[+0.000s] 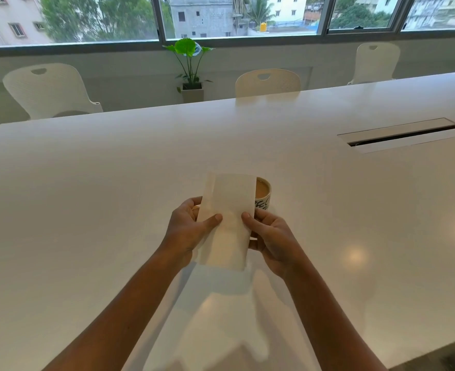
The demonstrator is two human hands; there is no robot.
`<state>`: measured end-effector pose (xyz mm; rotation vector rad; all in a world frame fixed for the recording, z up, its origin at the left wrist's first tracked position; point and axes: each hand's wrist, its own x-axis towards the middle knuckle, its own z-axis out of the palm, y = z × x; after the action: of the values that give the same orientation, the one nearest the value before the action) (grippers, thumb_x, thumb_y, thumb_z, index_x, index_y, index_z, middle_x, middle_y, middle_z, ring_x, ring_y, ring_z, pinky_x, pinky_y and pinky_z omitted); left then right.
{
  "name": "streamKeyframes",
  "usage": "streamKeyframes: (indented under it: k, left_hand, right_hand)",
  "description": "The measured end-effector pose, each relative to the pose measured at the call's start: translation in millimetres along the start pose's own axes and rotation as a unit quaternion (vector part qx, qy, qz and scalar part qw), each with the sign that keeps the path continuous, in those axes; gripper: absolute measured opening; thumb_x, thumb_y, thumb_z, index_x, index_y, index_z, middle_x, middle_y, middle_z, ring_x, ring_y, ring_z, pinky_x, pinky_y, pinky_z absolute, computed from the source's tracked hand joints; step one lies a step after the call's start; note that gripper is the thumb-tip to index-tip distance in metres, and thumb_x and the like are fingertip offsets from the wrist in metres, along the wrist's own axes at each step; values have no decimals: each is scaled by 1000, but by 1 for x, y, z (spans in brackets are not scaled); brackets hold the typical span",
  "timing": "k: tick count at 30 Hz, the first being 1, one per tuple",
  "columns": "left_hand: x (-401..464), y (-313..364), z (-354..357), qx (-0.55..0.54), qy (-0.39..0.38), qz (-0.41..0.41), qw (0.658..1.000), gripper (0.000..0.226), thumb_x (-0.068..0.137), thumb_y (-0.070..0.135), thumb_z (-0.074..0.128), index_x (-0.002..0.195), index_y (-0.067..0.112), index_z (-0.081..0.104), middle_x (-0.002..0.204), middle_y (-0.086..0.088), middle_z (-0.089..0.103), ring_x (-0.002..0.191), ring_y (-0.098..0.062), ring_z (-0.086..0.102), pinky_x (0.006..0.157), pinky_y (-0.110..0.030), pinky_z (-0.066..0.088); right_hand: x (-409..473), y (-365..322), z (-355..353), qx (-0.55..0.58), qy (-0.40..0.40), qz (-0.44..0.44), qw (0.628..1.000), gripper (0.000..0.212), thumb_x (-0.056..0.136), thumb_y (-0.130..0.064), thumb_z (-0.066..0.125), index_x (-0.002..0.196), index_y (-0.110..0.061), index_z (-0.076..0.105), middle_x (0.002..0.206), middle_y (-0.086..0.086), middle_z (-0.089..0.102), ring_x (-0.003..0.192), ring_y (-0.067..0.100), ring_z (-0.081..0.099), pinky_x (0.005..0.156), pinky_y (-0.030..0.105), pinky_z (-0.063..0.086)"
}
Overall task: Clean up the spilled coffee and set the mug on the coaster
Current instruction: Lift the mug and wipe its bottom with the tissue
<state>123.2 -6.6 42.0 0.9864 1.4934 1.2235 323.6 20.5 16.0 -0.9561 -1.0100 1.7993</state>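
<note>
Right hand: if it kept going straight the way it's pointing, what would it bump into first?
Probably the mug. The right hand points forward and slightly left, holding the napkin, with the mug just beyond its fingers. Depth is hard to judge here.

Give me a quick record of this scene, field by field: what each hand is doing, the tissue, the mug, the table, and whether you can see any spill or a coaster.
left hand: grips tissue's left edge
right hand: grips tissue's right edge
tissue: folded, held above table, in front of mug
mug: on table, upright, holds milky coffee, partly hidden by tissue
table: white, glossy
spill: none visible; the tissue may hide it
coaster: not identifiable
</note>
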Motion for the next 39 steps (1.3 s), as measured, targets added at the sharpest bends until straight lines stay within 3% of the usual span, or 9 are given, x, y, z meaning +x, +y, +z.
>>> streamKeyframes:
  k: [5, 9, 13, 15, 18, 23, 28, 33, 39]
  left_hand:
    - [1, 4, 17, 8, -13, -11, 1000, 55, 80, 25, 88, 128, 24, 60, 111, 3, 77, 100, -22, 74, 83, -42, 64]
    - [7, 7, 36, 9, -23, -3, 1000, 54, 79, 24, 89, 127, 23, 63, 103, 5, 80, 86, -12, 77, 68, -29, 63]
    - [18, 12, 57, 14, -30, 21, 999, 53, 81, 27, 89, 127, 22, 64, 101, 3, 81, 94, -18, 78, 83, -41, 65]
    - [26, 13, 65, 36, -12, 69, 997, 48, 83, 30, 86, 125, 22, 65, 98, 2, 80, 96, -15, 77, 83, -33, 65]
    - [40, 13, 69, 161, 29, 164, 973, 60, 82, 44, 85, 134, 24, 60, 117, 10, 71, 109, -4, 66, 88, -25, 59]
    - [69, 6, 73, 317, -13, 169, 933, 102, 68, 64, 86, 151, 26, 41, 149, 3, 54, 139, -20, 46, 113, -49, 41]
    - [88, 0, 78, 374, -59, 150, 913, 118, 58, 80, 81, 154, 26, 37, 146, 7, 58, 136, -19, 52, 112, -48, 32]
    - [96, -2, 79, 336, -66, 164, 925, 107, 49, 80, 82, 140, 30, 53, 127, 14, 66, 121, -14, 62, 104, -53, 50]
    - [101, -5, 78, 303, -69, 185, 932, 93, 53, 63, 95, 131, 26, 59, 116, 14, 69, 109, -5, 66, 93, -39, 60]
  right_hand:
    - [-5, -9, -16, -36, 27, -14, 999, 32, 98, -24, 73, 128, -12, 73, 121, 11, 80, 111, 31, 77, 85, 49, 66]
    - [-7, -14, -29, -21, 60, -20, 998, 30, 100, -26, 73, 127, -12, 74, 117, 9, 81, 105, 29, 79, 77, 40, 66]
    - [-7, -22, -44, 14, 113, -37, 993, 26, 102, -27, 70, 123, -12, 75, 114, 8, 82, 102, 29, 80, 80, 45, 67]
    - [-6, -30, -57, 17, 152, -61, 986, 22, 103, -26, 68, 119, -12, 76, 110, 7, 82, 98, 27, 80, 80, 48, 67]
    - [-6, -41, -82, -2, 232, -112, 966, 14, 105, -21, 67, 107, -14, 78, 98, 4, 83, 86, 23, 80, 71, 45, 67]
    - [-3, -50, -121, -55, 313, -167, 933, 11, 104, -14, 68, 97, -17, 77, 92, 6, 82, 87, 29, 77, 87, 62, 63]
    - [1, -47, -144, -68, 330, -160, 928, 14, 103, -13, 68, 94, -18, 79, 94, 9, 82, 93, 37, 78, 88, 67, 61]
    - [3, -42, -155, -72, 342, -143, 926, 18, 105, -16, 67, 91, -20, 79, 93, 7, 81, 98, 43, 76, 88, 67, 62]
    - [10, -32, -160, -54, 353, -116, 927, 17, 107, -22, 63, 96, -20, 76, 96, 4, 81, 85, 20, 76, 85, 53, 63]
